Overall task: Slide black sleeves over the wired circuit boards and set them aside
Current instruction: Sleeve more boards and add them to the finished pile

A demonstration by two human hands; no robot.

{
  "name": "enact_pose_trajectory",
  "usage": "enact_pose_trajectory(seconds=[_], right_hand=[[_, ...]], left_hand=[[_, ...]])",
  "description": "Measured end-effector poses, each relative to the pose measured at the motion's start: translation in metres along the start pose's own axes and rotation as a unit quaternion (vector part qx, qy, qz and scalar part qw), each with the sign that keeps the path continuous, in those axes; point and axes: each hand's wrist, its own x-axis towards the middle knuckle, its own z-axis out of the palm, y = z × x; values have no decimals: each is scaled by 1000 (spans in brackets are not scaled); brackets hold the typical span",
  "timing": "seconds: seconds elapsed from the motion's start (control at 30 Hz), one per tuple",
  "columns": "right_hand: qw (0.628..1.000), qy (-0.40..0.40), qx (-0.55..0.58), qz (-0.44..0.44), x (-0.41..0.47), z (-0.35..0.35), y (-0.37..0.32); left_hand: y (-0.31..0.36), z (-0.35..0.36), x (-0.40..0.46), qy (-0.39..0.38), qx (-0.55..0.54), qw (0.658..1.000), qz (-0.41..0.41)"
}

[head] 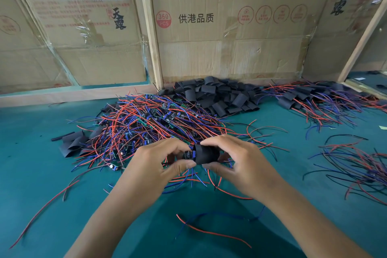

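Pinching a black sleeve [206,154], both hands' fingers [211,142] work over teal felt [31,163], apparently cardboard-walled [230,48].

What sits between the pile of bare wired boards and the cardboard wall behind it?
In the head view, a heap of loose black sleeves lies between the pile of wired boards and the cardboard wall.

Printed cardboard at twelve o'clock

The middle cardboard panel [230,27] reads "天露", "供港品质", "360 PCS" and "无抗·原色"; the left cardboard panel [83,27] and right cardboard panel [343,27] repeat "天露".
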Motion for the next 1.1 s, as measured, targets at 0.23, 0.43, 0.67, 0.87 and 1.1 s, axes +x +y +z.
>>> enact_pose_trajectory(seconds=[0.23, 0.43, 0.67, 0.87, 1.1], right_hand=[[1000, 8, 12, -2, 0, -4, -2], [1000, 10, 8, -15, 0, -2, -4], [1000, 3, 9, 0, 0, -6, -1], [1000, -1, 1, -4, 0, -4, -3], [1000, 6, -4, 5, 0, -5, -4]], left_hand=[[-1, 4, -1, 16, -46, 998, -28], [1, 2, 0, 9, -46, 998, -32], [2, 0, -2, 5, -59, 997, -40], [5, 6, -2, -2, -56, 998, -31], [7, 6, -2, -14, -78, 996, -34]])
